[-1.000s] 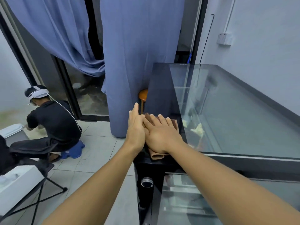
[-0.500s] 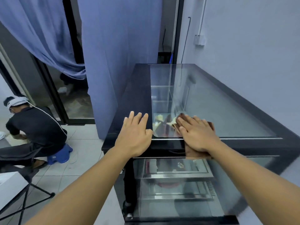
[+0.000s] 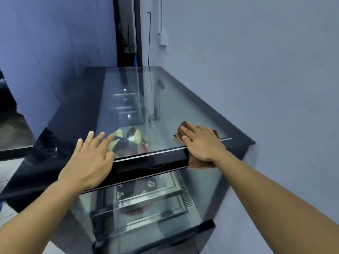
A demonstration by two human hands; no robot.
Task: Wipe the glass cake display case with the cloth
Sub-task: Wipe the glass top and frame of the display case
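We note right hand [image 3: 201, 143] flat, fingers spread, pressing brown cloth [image 3: 197, 163] on glass top of display case [image 3: 174, 107], at 3 o'clock from left hand [image 3: 89, 162]. Cloth overhangs front edge. Left hand open, fingers spread, resting on top's front-left part. Cake [image 3: 132, 140] under glass between hands.

Plain pale blue-grey painted wall [image 3: 256, 70] fills the right side, matte and evenly lit. High on it sits a small white plastic wall box [image 3: 162, 39], with a white conduit [image 3: 161, 15] running up from it and a thin black cable [image 3: 149, 37] hanging just beside. A dark upright door frame [image 3: 126, 30] stands in the far corner. A blue fabric curtain [image 3: 55, 43] covers the left, and light floor tiles [image 3: 7, 171] show at the lower left edge.
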